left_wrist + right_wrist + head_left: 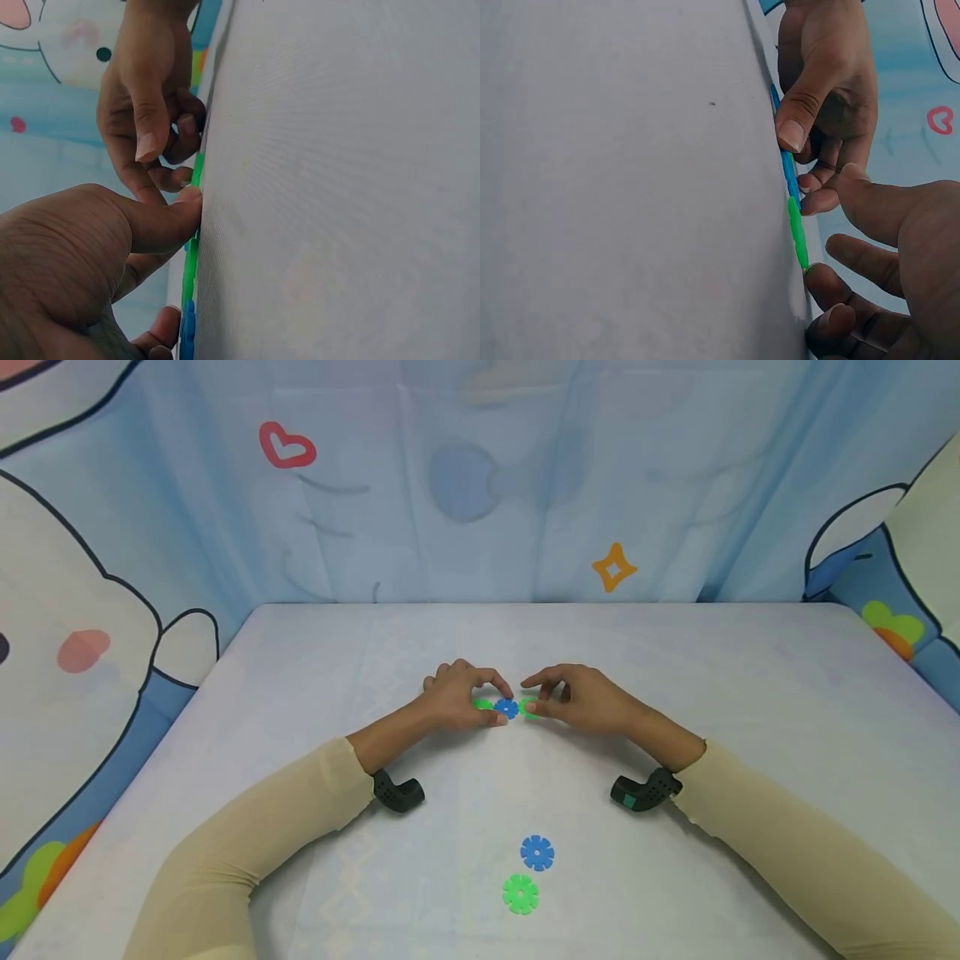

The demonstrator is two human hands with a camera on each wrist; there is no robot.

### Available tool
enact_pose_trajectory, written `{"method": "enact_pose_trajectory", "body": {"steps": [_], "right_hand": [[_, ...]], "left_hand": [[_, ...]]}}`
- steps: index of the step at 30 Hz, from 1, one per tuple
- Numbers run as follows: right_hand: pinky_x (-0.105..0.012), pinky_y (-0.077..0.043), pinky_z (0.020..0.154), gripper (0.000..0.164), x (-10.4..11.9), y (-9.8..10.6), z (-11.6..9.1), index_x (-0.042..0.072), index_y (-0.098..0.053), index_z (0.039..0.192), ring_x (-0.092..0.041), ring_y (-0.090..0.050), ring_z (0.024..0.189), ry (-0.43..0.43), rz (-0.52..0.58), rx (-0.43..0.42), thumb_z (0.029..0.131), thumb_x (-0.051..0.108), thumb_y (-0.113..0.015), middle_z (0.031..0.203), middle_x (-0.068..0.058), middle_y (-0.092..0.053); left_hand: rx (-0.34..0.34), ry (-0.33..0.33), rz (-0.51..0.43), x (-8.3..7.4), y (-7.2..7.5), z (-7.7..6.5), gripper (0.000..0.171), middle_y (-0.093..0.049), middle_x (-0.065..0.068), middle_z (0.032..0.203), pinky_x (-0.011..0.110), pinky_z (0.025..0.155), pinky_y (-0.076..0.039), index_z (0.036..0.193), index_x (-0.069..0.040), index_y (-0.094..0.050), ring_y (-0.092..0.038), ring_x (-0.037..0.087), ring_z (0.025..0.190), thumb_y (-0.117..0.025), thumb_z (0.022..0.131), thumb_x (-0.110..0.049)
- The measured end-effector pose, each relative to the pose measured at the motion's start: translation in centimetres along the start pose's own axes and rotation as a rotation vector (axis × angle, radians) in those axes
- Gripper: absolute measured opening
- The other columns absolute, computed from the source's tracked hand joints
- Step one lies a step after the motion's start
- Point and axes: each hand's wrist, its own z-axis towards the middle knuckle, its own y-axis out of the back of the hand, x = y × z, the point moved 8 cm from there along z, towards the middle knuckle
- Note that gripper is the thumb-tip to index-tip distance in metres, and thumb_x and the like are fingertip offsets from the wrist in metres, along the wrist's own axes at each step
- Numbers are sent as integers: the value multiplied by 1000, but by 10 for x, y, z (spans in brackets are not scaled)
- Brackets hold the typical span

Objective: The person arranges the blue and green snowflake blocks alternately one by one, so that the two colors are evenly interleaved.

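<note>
Near the middle of the table, notched interlocking discs lie in a row. My left hand (457, 697) holds a blue disc (506, 708), with the thumb on its near side and the index finger on its far side. Left of that is a green disc (482, 703), partly covered by this hand; another blue disc (187, 330) beyond it shows in the left wrist view. On the right end of the row is a green disc (799, 232). My right hand (588, 697) is beside it, thumb and index finger apart and a fingertip right at its edge.
Closer to the front of the white table (420, 893) lie a loose blue disc (537, 852) and a loose green disc (521, 894). A light blue printed curtain (480, 527) hangs behind the table's back edge. Each wrist wears a black device (400, 793).
</note>
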Motion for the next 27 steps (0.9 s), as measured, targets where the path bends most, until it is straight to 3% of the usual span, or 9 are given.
{"method": "enact_pose_trajectory", "body": {"steps": [7, 14, 20, 27], "right_hand": [[-26, -43, 56, 40, 15, 4, -16, 15, -64, 129, -15, -51, 65, 33, 42, 23, 93, 32, -69, 100, -2, -65], [-23, -42, 57, 37, 43, 2, -49, 17, -66, 125, -12, -50, 67, 129, 46, 49, 92, 33, -70, 95, 5, -62], [-20, -44, 61, 31, 58, -18, -78, 24, -68, 119, -7, -51, 69, 186, 56, 201, 90, 34, -72, 91, 13, -61], [-21, -46, 70, 33, 70, -36, -101, 32, -68, 117, -8, -54, 79, 302, 97, 350, 86, 40, -75, 97, 13, -61]], "left_hand": [[18, -10, -11, -5, 0, 1, 31, -46, 12, 141, 56, 100, -33, 115, -39, -67, -40, 34, 128, -74, 85, -42], [16, -36, -13, -10, -1, 1, 34, -47, 12, 140, 55, 98, -34, 118, -38, -66, -42, 33, 127, -75, 85, -40], [12, -51, -12, -17, -4, 2, 34, -49, 12, 137, 55, 99, -34, 118, -37, -67, -43, 33, 126, -74, 86, -41], [8, -47, 2, -23, -6, 4, 34, -52, 9, 135, 54, 100, -33, 119, -38, -66, -44, 31, 125, -75, 86, -41]]}}
